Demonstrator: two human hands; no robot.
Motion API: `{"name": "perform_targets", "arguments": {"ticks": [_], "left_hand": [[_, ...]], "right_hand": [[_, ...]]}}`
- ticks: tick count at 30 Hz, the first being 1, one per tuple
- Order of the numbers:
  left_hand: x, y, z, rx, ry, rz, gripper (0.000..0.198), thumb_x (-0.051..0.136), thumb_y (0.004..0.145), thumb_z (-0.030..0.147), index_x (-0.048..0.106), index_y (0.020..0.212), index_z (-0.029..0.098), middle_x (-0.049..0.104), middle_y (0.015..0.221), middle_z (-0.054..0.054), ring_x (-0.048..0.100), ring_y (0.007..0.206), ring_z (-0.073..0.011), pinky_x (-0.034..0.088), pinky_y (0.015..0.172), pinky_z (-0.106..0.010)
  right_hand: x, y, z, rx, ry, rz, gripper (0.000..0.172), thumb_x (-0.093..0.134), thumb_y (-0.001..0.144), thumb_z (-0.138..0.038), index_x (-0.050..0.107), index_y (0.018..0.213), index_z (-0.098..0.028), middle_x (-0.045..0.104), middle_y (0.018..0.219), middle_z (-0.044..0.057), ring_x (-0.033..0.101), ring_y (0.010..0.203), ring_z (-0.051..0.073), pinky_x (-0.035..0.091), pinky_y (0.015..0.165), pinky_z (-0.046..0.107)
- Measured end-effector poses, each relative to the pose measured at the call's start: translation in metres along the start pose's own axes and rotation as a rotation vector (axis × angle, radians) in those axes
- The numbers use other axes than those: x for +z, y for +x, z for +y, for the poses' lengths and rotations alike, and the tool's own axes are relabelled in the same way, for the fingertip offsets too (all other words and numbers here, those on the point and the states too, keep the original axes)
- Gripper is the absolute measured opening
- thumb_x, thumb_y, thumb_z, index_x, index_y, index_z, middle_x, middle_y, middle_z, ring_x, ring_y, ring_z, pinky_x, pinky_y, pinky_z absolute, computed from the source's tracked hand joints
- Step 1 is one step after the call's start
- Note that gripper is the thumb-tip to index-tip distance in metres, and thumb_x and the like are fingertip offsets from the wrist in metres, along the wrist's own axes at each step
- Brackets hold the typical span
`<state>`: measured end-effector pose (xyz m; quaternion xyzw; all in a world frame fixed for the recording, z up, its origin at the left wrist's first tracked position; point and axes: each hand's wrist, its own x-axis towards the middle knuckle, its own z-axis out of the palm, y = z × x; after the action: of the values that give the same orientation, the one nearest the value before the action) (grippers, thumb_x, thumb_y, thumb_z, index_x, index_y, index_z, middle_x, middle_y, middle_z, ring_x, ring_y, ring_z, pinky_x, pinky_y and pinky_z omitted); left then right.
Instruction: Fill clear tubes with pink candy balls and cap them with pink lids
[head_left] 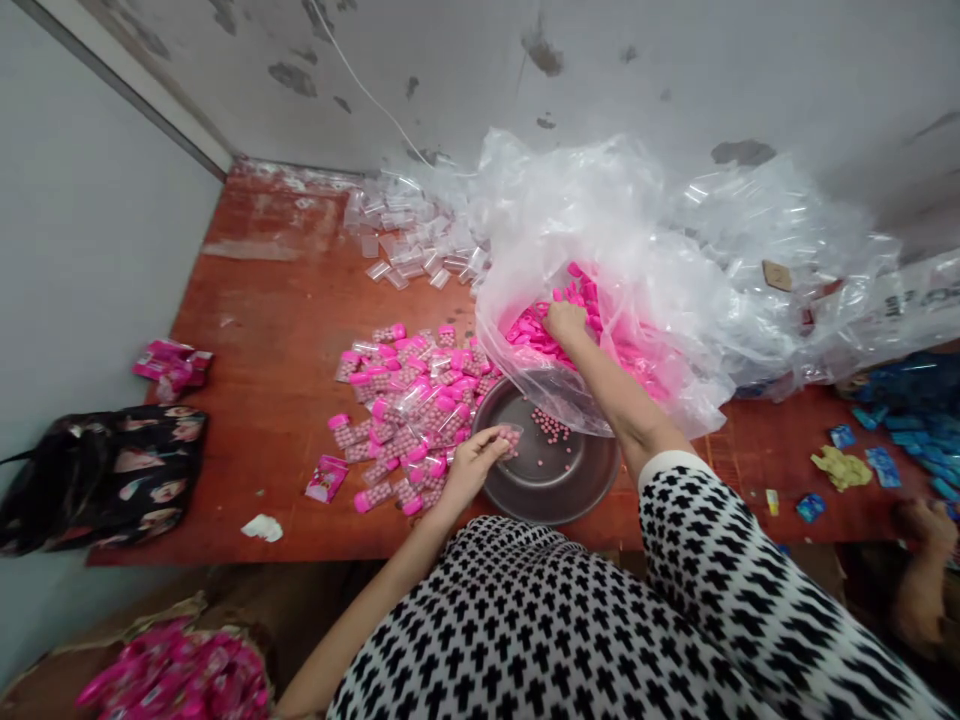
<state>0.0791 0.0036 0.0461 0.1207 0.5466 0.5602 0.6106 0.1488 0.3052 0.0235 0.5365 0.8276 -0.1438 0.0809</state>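
My left hand [477, 460] is closed around a small clear plastic container [513, 436] with pink beads inside, above the left rim of a dark metal bowl [536, 490]. Loose pink beads [551, 425] lie in the bowl. Over in the open clear plastic bag [495, 300], my right hand [567, 322] reaches among bright pink plastic caps [529, 333]. Its fingers look curled, and whatever they grip is hidden. Left of the bowl is a pile of bead-filled clear containers with pink caps [412, 420].
Empty clear containers [420, 250] lie at the back. A pink packet [327, 478], a white scrap [262, 527] and a dark patterned bag [150, 470] are on the left. At right are blue packets [926, 440] and another person's hand [930, 525]. A pink-filled sack [180, 675] stands below.
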Motion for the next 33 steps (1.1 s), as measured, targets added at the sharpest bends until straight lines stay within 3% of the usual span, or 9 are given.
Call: {"name": "perform_targets", "arguments": {"ticks": [3,7,11,13,16,22,28,30,33], "left_hand": [[0.002,0.004,0.002,0.035,0.028,-0.006,0.046,0.073,0.064,0.044,0.068,0.098,0.014,0.072,0.095,-0.01,0.068,0.088,-0.0247,0.057,0.077,-0.038],[0.009,0.01,0.005,0.1,0.085,-0.016,0.048,0.068,0.069,0.046,0.066,0.105,0.015,0.071,0.099,-0.01,0.067,0.092,-0.0248,0.056,0.079,-0.038],[0.018,0.012,0.002,0.22,0.226,-0.059,0.046,0.064,0.074,0.045,0.066,0.108,0.015,0.07,0.102,-0.01,0.066,0.095,-0.0238,0.054,0.085,-0.039],[0.02,0.011,-0.001,0.29,0.317,-0.06,0.042,0.064,0.074,0.044,0.068,0.105,0.015,0.07,0.104,-0.009,0.066,0.094,-0.0233,0.053,0.085,-0.037],[0.019,0.005,-0.005,0.377,0.393,-0.082,0.037,0.062,0.076,0.042,0.069,0.102,0.017,0.07,0.102,-0.007,0.067,0.086,-0.0208,0.055,0.078,-0.033],[0.018,-0.017,0.0,0.455,0.469,-0.136,0.03,0.06,0.078,0.04,0.072,0.097,0.018,0.071,0.09,-0.006,0.065,0.072,-0.0165,0.053,0.069,-0.028],[0.026,-0.033,0.006,0.537,0.571,-0.174,0.024,0.061,0.078,0.036,0.074,0.09,0.02,0.072,0.087,-0.005,0.066,0.077,-0.0181,0.052,0.076,-0.029],[0.027,-0.034,0.005,0.525,0.561,-0.173,0.023,0.062,0.077,0.036,0.074,0.089,0.02,0.072,0.087,-0.006,0.066,0.079,-0.0187,0.052,0.077,-0.03],[0.03,-0.034,0.002,0.382,0.394,-0.165,0.03,0.065,0.072,0.04,0.073,0.091,0.018,0.072,0.086,-0.006,0.066,0.073,-0.0184,0.054,0.072,-0.032]], "right_hand": [[-0.01,-0.014,0.017,-0.043,0.04,0.15,0.036,0.039,0.089,-0.022,0.058,0.118,-0.012,0.061,0.111,0.018,0.053,0.112,0.029,0.041,0.093,0.045],[-0.025,-0.072,0.035,-0.342,0.316,0.392,0.039,0.036,0.092,-0.025,0.049,0.127,-0.013,0.059,0.11,0.015,0.053,0.106,0.022,0.042,0.093,0.039],[-0.027,-0.16,0.025,-0.694,0.488,0.308,0.035,0.042,0.092,-0.034,0.051,0.125,-0.023,0.062,0.098,0.008,0.057,0.093,0.019,0.046,0.085,0.036],[-0.023,-0.198,0.014,-0.771,0.533,0.271,0.035,0.043,0.092,-0.034,0.051,0.124,-0.023,0.062,0.098,0.008,0.057,0.092,0.019,0.046,0.083,0.035],[-0.012,-0.231,0.002,-0.738,0.53,0.242,0.034,0.041,0.093,-0.034,0.053,0.122,-0.021,0.062,0.095,0.009,0.057,0.09,0.019,0.047,0.081,0.034],[0.002,-0.26,0.005,-0.637,0.62,0.234,0.033,0.043,0.091,-0.037,0.056,0.119,-0.024,0.062,0.094,0.009,0.057,0.09,0.02,0.047,0.083,0.037],[0.002,-0.284,0.005,-0.612,0.616,0.226,0.033,0.044,0.09,-0.034,0.057,0.118,-0.02,0.061,0.095,0.012,0.058,0.091,0.022,0.048,0.083,0.038],[0.0,-0.287,0.004,-0.579,0.65,0.218,0.033,0.047,0.089,-0.035,0.059,0.115,-0.02,0.062,0.096,0.012,0.058,0.091,0.022,0.048,0.085,0.038],[-0.003,-0.289,0.003,-0.476,0.843,0.168,0.032,0.055,0.085,-0.037,0.062,0.112,-0.021,0.064,0.099,0.01,0.059,0.094,0.021,0.046,0.089,0.039]]}}
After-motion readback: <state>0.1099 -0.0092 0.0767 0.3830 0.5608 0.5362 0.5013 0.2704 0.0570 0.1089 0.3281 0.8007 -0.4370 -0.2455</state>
